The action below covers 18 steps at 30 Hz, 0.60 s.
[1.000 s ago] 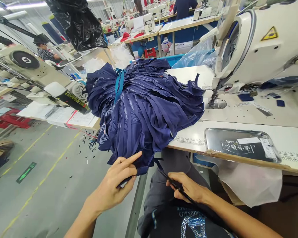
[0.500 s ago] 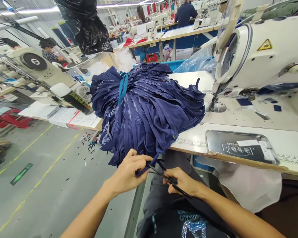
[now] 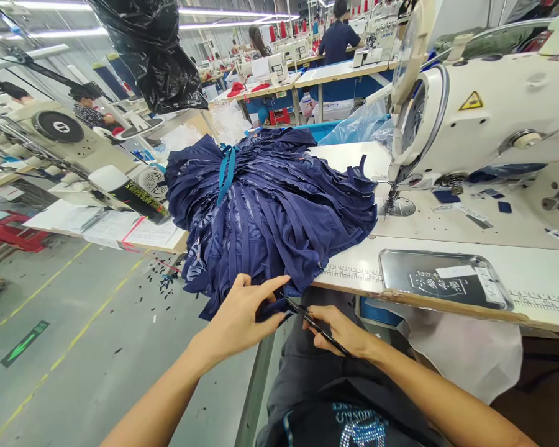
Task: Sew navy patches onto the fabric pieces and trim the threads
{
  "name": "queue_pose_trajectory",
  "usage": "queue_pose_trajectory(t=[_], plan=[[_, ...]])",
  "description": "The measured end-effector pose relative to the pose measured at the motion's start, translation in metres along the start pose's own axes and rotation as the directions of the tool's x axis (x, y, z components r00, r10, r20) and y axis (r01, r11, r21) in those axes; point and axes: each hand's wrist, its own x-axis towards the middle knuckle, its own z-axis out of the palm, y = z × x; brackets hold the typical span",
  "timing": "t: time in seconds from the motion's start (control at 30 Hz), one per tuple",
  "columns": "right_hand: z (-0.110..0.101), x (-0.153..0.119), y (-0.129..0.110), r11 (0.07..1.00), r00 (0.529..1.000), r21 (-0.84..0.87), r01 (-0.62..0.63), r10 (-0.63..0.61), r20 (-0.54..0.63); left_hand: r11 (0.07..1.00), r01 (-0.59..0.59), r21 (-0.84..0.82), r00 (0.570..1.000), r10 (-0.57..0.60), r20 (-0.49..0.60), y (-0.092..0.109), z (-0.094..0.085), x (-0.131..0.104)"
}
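Note:
A large bundle of navy blue fabric pieces point(image 3: 279, 211), tied with a teal strip point(image 3: 227, 174), lies on the sewing table and hangs over its front edge. At its lower edge, my left hand point(image 3: 242, 313) has its index finger and thumb spread apart around a bit of navy fabric, with no pinch visible. My right hand point(image 3: 333, 329) grips black scissors point(image 3: 314, 323). Their blades look closed, the tips pointing at the fabric beside my left hand.
A white sewing machine point(image 3: 484, 112) stands at right, with a metal tray point(image 3: 442, 279) in front of it. Another machine point(image 3: 69, 136) and papers point(image 3: 130, 233) are at left. A black plastic bag point(image 3: 153, 56) hangs above. Dark scraps dot the floor; people sit farther back.
The left thumb and index finger have parted from their pinch on the navy strip. The scissors' blades, open before, have come together. The view has shifted slightly.

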Motion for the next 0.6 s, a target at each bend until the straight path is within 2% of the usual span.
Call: queue_pose_trajectory(t=[0.1, 0.17, 0.27, 0.37, 0.43, 0.5, 0.6], plan=[[0.004, 0.003, 0.004, 1.000, 0.997, -0.017, -0.015, 0.013, -0.080, 0.996, -0.057, 0.075, 0.998, 0.058, -0.007, -0.009, 0.010, 0.016], [0.006, -0.001, 0.010, 0.999, 0.992, -0.002, -0.036, 0.035, -0.117, 0.983, -0.104, 0.152, 0.992, 0.112, -0.050, -0.014, 0.015, 0.022], [0.007, -0.014, 0.018, 0.998, 0.993, 0.020, -0.051, 0.053, -0.102, 0.949, -0.168, 0.268, 0.966, 0.212, -0.146, -0.017, 0.015, 0.022], [0.002, -0.024, 0.019, 0.995, 0.993, 0.009, -0.098, 0.099, -0.068, 0.910, -0.213, 0.355, 0.927, 0.304, -0.222, -0.013, 0.007, 0.021], [-0.003, -0.024, 0.015, 0.995, 0.993, -0.033, -0.098, 0.096, -0.069, 0.883, -0.262, 0.390, 0.914, 0.357, -0.195, -0.010, 0.002, 0.024], [-0.007, -0.019, 0.010, 0.994, 0.996, -0.099, -0.048, 0.041, -0.078, 0.863, -0.335, 0.378, 0.911, 0.400, -0.104, -0.009, 0.000, 0.031], [-0.007, -0.010, 0.010, 0.982, 0.986, -0.189, 0.019, -0.050, -0.162, 0.864, -0.409, 0.294, 0.903, 0.429, -0.004, -0.010, 0.001, 0.041]])
